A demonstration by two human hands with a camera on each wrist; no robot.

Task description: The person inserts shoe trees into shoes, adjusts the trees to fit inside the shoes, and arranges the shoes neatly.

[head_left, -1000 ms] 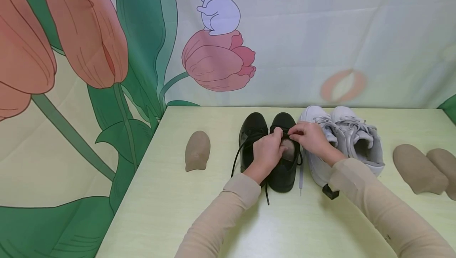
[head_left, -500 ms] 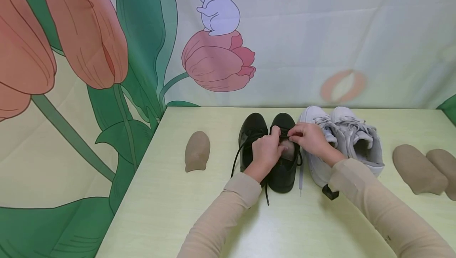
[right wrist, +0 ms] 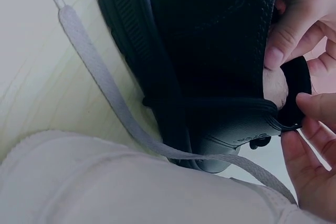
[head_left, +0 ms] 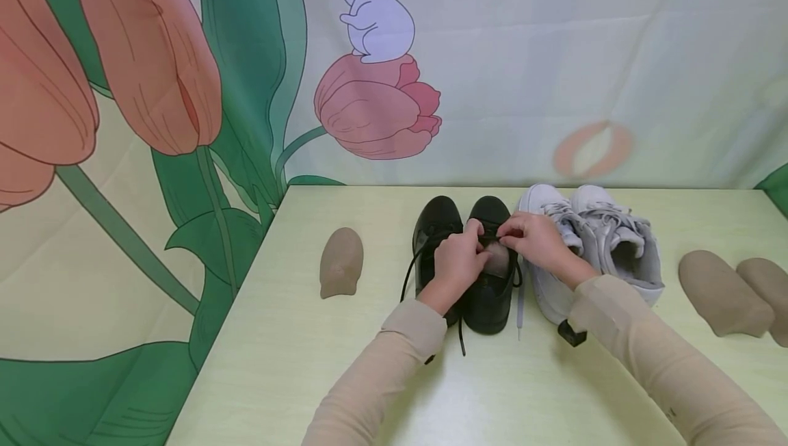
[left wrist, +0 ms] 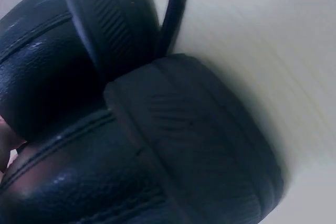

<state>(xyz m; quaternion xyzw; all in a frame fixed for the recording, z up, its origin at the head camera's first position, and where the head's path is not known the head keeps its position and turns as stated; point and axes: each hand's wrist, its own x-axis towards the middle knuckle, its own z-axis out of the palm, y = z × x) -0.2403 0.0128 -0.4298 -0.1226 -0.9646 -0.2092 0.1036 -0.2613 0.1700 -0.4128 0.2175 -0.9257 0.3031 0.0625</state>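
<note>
A black lace-up shoe stands beside its mate, the left black shoe, toes pointing away from me. My left hand reaches over from the left and grips the right shoe around its opening, thumb near a tan insert inside. With thumb and fingers, my right hand pinches the shoe's black tongue edge by the laces. The right wrist view shows the tongue between both hands. Up close in the left wrist view are the black heels; only a bit of hand shows there.
A pair of white sneakers stands close on the right, under my right wrist. One grey lace trails from them. A tan insert lies at left, and two tan inserts at right. A printed cloth hangs behind the table.
My left hand has shifted slightly left and back, and its thumb has moved a little at the opening. My right hand keeps its pinch almost in place. The shoes have stayed put.
</note>
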